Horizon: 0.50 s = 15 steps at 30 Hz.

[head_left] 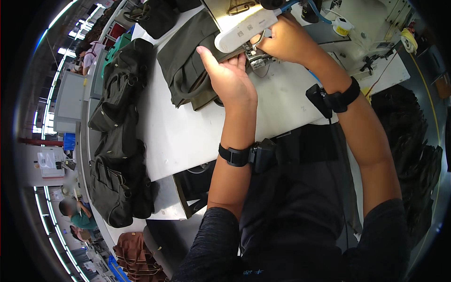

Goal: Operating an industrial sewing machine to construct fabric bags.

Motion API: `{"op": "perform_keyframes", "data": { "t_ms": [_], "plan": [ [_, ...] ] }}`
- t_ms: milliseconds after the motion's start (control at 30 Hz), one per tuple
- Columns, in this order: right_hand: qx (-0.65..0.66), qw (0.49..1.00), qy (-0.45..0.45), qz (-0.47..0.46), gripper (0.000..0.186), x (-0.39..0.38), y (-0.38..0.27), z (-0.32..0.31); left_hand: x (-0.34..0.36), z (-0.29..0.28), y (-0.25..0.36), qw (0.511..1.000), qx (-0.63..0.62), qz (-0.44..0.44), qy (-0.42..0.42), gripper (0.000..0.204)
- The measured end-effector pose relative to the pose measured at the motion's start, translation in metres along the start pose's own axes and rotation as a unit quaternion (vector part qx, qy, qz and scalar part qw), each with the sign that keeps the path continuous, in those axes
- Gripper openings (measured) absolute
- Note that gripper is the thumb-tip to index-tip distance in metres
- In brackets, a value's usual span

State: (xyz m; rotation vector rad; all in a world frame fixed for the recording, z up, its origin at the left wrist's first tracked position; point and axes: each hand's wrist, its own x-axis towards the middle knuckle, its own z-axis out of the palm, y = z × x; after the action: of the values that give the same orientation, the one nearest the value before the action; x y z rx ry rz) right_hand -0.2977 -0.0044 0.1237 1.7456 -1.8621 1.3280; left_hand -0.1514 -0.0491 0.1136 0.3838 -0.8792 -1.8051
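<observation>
A dark olive fabric bag (pixel 185 61) lies at the sewing machine's needle area, a strip of metal zipper (pixel 231 55) running along its edge toward the presser foot (pixel 256 56). My left hand (pixel 232 84) is palm up, its fingers curled against the zipper edge and its thumb stretched along the fabric. Bent fingers of my right hand (pixel 284 40) close in right beside the presser foot, under the white machine head (pixel 246 30). What they grip is hidden.
Several dark olive bags (pixel 112 188) line the left side of the white table (pixel 188 141). Brown bags (pixel 136 254) are stacked at lower left. Dark fabric pieces (pixel 408 141) pile up on the right. A thread spool (pixel 342 27) stands on the machine. People work far left.
</observation>
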Motion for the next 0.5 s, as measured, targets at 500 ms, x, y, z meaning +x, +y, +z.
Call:
{"op": "perform_keyframes", "data": {
  "t_ms": [500],
  "plan": [
    [0.17, 0.979, -0.102, -0.047, 0.017, 0.006, -0.004, -0.017, -0.019, -0.014, -0.002, 0.996, -0.057, -0.019, -0.068, 0.07]
  ]
}}
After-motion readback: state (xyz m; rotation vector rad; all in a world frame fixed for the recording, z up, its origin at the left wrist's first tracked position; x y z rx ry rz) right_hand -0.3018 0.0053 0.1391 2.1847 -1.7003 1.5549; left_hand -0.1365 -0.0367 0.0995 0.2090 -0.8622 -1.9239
